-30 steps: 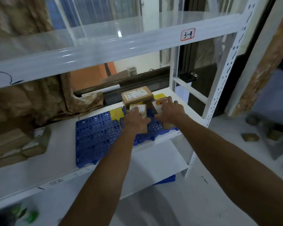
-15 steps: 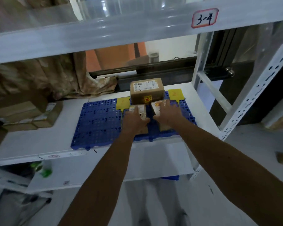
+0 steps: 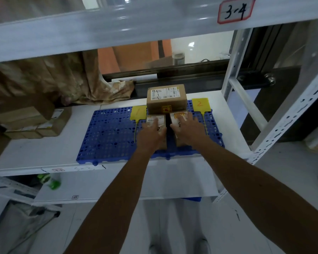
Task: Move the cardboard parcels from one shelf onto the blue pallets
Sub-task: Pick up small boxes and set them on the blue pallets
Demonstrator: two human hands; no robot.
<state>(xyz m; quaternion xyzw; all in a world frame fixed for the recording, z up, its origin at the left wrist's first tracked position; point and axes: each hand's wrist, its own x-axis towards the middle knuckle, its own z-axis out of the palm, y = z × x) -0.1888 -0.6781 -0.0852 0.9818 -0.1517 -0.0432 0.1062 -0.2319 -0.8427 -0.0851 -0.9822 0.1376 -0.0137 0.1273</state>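
Two blue pallets (image 3: pixel 110 132) lie side by side on the white shelf. A large cardboard parcel (image 3: pixel 166 99) marked "4-4" stands at their back, in the middle. In front of it sit two small parcels. My left hand (image 3: pixel 151 133) lies flat on top of the left small parcel (image 3: pixel 157 120), fingers spread. On the right small parcel (image 3: pixel 178 116) rests my right hand (image 3: pixel 188 129), gripping its top and side. Both small parcels sit on the pallets, with a narrow gap between them.
Yellow tags marked 1 (image 3: pixel 138 113) and 2 (image 3: pixel 200 104) lie on the pallets. More cardboard parcels (image 3: pixel 31 121) are stacked at the shelf's left. A white upright post (image 3: pixel 286 116) stands at right, and a shelf beam labelled 3-4 (image 3: pixel 236 10) crosses overhead. A lower shelf (image 3: pixel 117 186) sits underneath.
The view has shifted closer and lower toward the shelf. Both hands stay on the two small parcels, which sit a little nearer the large parcel.
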